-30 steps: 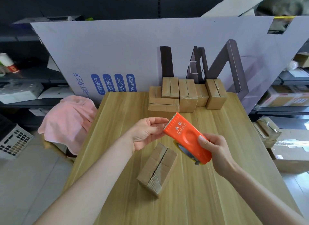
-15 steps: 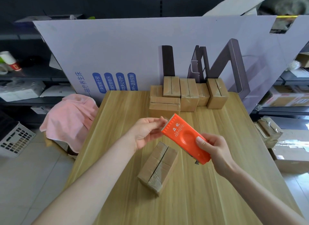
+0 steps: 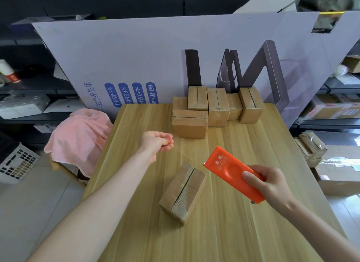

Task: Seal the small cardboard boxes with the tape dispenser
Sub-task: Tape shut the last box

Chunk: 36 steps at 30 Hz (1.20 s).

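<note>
the right hand point(image 3: 272, 185) grips the orange tape dispenser point(image 3: 228, 172) by its near end, thumb laid across the top face and the other fingers wrapped underneath. the dispenser is held in the air above the tabletop point(image 3: 224, 236), tilted, with its toothed edge pointing up and to the left, just to the right of the nearest small cardboard box point(image 3: 183, 191) and not touching it.

that box lies alone on the tabletop, turned at an angle, its top flaps closed with a dark seam running along the middle; some old clear tape shows on its near end.

the left hand point(image 3: 155, 142) hovers above the tabletop, well apart from the dispenser and further back than the box. its fingers point(image 3: 168, 144) are curled in with the tips pressed against the thumb; nothing can be seen between them, and whether a strip of clear tape is pinched there cannot be told.

at the far edge of the tabletop a cluster of more small cardboard boxes point(image 3: 216, 107) stands packed together, against a large pale printed cardboard panel point(image 3: 136, 57). to the left, beside the tabletop, a pink cloth point(image 3: 78, 137) is draped over something, and a white plastic basket point(image 3: 15, 164) sits on the floor.
</note>
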### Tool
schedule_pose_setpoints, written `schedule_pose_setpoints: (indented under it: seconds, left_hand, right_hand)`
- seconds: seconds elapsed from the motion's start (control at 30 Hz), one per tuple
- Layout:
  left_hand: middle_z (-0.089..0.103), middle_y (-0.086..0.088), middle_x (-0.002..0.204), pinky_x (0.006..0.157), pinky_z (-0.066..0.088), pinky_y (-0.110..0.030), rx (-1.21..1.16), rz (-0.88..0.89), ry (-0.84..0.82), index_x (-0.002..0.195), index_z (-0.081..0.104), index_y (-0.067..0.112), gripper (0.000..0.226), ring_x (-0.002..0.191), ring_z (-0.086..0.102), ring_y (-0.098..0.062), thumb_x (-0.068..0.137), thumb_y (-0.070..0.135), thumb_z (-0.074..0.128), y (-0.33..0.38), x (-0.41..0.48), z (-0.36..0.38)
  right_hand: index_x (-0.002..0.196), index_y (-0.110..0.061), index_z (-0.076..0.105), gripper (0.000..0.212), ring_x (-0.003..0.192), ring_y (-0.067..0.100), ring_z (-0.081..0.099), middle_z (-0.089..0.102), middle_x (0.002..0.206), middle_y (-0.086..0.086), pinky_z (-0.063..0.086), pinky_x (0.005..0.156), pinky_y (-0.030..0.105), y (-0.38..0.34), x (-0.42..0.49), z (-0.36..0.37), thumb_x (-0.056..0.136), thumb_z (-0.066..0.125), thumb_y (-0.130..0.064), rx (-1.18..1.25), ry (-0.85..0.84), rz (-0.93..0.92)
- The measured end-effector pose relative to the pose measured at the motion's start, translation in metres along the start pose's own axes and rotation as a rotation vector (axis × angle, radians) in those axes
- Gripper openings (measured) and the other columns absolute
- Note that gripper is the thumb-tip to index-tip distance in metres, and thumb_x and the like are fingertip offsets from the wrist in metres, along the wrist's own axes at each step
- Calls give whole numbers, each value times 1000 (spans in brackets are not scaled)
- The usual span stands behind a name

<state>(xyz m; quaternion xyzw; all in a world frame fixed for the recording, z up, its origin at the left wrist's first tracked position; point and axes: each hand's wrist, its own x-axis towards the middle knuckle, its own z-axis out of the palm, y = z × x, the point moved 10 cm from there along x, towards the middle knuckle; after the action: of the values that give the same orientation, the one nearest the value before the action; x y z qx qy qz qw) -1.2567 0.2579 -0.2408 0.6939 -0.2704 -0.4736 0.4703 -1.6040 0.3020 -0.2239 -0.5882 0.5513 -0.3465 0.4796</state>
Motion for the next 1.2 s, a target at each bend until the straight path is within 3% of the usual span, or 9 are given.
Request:
schedule_pose_setpoints:
  seconds: [0.13,0.33,0.5,0.8,0.9,0.97,1.03,1.13,1.2]
  left_hand:
    - [73,-8,69,54,53,-20,69,-33,22,77,71,4,5,63,71,-17,80,0,74,-34,14,17]
    - [72,3,62,63,56,-25,210,-73,121,69,72,16,13,61,70,-13,80,10,75,-93,32,29]
    - [71,9,62,64,55,-25,295,-86,138,70,73,21,11,67,69,-12,79,18,76,-112,47,36]
    - [72,4,81,70,54,-27,378,-134,171,63,66,28,22,73,66,-14,80,20,76,-150,65,38]
    - [72,1,100,70,45,-22,376,-120,203,80,72,24,5,79,61,-11,85,23,71,-161,63,40]
    - [64,-6,125,85,46,-29,478,-137,177,119,65,13,31,101,60,-20,93,30,60,-167,62,46]
    - [43,-11,147,104,40,-40,581,-169,209,145,36,9,60,128,47,-28,97,39,51,-173,59,40]
    - [46,-5,144,102,42,-40,638,31,294,146,35,17,56,128,48,-23,98,46,40,-156,46,34]
    - [54,0,137,94,43,-35,785,165,200,141,44,21,53,121,54,-22,99,51,30,-153,39,52]
  right_hand:
    - [82,-29,75,5,52,28,66,70,63,4,55,51,55,30,9,-11,85,72,-28,-256,20,18]
    - [86,-26,74,19,57,9,65,68,63,-9,57,62,37,69,32,-1,86,65,-44,-565,-14,185]
    - [86,-26,72,22,66,7,64,66,70,-13,54,65,30,100,44,4,86,63,-47,-586,-28,287]
    - [89,-27,70,23,56,14,66,68,72,-7,59,64,37,135,51,23,88,60,-47,-588,-103,365]
    - [90,-27,70,20,59,15,65,67,71,-8,58,66,37,141,53,30,88,60,-45,-584,-98,378]
    - [90,-25,70,20,57,15,64,66,69,-7,58,65,37,145,53,34,89,61,-42,-574,-87,380]
    - [92,-26,70,18,56,16,64,67,69,-6,58,65,38,148,51,38,89,60,-41,-556,-92,383]
    - [93,-28,70,17,55,16,64,68,69,-5,58,64,36,153,49,41,90,59,-40,-533,-90,384]
    - [93,-28,71,16,55,16,65,67,68,-5,57,61,35,155,50,43,89,60,-39,-513,-78,377]
